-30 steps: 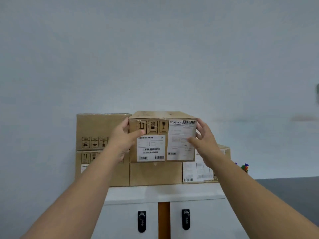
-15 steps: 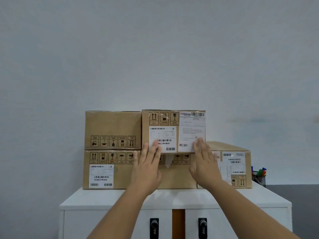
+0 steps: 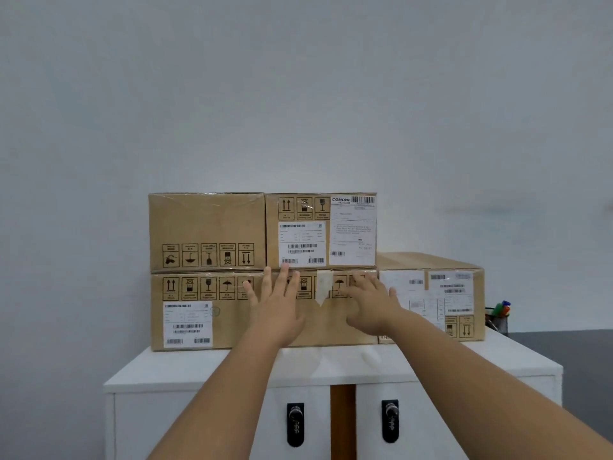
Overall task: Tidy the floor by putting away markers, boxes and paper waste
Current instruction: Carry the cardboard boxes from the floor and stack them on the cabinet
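Now, by size:
Cabinet: white low cabinet with two black combination locks on its doors; it bears the whole stack.
Bottom row: long brown cardboard box with a white label at left, and a brown cardboard box covered in shipping labels at right, side by side on the cabinet top.
Top row: plain brown cardboard box with handling symbols touching the brown cardboard box marked COMONE; both sit on the long box.
Left hand: empty, fingers spread, middle fingertip at the lower edge of the COMONE box.
Right hand: empty, fingers loosely spread over the long box's front; contact cannot be told.
Marker pot: dark mesh pot of coloured markers, just beside the right-hand box.
Risk: the COMONE box's right end seems to overhang the seam between the lower boxes; a careless push could shift it, and a sideways shove of the right-hand box might knock the pot.
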